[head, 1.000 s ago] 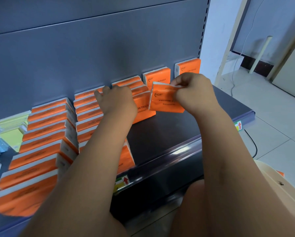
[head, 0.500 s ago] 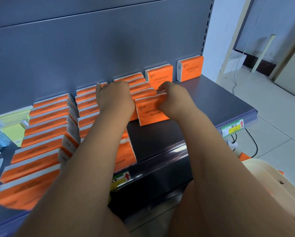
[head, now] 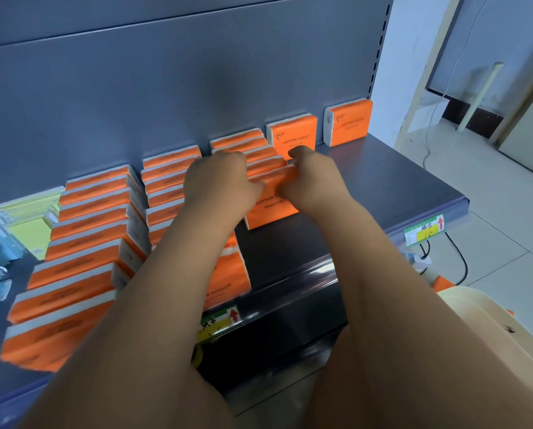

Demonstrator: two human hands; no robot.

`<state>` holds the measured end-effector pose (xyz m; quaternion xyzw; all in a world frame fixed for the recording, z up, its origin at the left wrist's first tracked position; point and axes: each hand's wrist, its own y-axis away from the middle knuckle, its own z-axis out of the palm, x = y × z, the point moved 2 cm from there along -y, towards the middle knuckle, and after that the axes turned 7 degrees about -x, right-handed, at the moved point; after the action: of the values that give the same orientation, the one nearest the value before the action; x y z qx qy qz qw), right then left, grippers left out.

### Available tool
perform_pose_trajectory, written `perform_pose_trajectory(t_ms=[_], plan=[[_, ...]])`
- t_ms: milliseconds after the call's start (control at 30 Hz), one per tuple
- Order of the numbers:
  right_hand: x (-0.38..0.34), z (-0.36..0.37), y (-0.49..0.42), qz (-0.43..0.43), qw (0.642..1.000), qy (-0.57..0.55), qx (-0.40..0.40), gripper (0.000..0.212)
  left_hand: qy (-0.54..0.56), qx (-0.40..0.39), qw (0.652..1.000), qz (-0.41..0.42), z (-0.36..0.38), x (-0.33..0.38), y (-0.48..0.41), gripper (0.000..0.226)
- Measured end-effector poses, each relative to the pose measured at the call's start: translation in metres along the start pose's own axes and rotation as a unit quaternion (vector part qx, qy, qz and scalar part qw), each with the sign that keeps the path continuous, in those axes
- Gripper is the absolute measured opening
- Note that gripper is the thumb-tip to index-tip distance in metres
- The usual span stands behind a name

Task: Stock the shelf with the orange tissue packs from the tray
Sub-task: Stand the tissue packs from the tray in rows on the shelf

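Several rows of orange tissue packs stand on the grey shelf (head: pixel 382 187). Both hands are on the front pack (head: pixel 271 209) of the third row, which stands upright against the packs behind it. My left hand (head: pixel 219 181) grips its top left edge, thumb on the front face. My right hand (head: pixel 311 178) grips its top right edge. Single packs stand further right against the back panel, one (head: pixel 296 139) just behind my right hand and another (head: pixel 350 120) near the shelf's end. The cream tray (head: pixel 463 308) shows at lower right, an orange pack (head: pixel 441 281) peeking beside it.
Yellow and pale blue packets (head: pixel 17 227) fill the shelf's left end. Price labels (head: pixel 424 230) hang on the front rail. A power strip and cables (head: pixel 423 258) lie on the tiled floor to the right. Bare shelf lies in front of the single packs.
My right hand carried the pack left and down from mid-air and set it upright at the front of the third row. My left hand shifted right onto the same pack.
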<state>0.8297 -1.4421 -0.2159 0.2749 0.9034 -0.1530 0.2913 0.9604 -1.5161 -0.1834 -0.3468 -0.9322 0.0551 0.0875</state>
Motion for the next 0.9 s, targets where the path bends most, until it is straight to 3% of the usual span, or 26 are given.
perform_pose_trajectory(t_ms=[133, 533, 667, 900], plan=[[-0.003, 0.003, 0.000, -0.007, 1.000, 0.005, -0.004, 0.034, -0.012, -0.002, 1.000, 0.007, 0.003, -0.002, 0.001, 0.029], [-0.010, -0.001, 0.008, 0.006, 1.000, 0.017, -0.020, 0.033, -0.017, -0.016, 1.000, 0.014, 0.003, -0.001, 0.008, 0.018], [-0.013, -0.012, 0.020, -0.002, 1.000, 0.010, -0.007, 0.042, -0.008, -0.010, 1.000, 0.023, -0.002, 0.008, 0.016, 0.028], [-0.005, -0.024, 0.044, 0.000, 0.999, -0.036, 0.029, 0.030, -0.022, 0.032, 0.998, 0.057, -0.003, 0.031, 0.025, 0.042]])
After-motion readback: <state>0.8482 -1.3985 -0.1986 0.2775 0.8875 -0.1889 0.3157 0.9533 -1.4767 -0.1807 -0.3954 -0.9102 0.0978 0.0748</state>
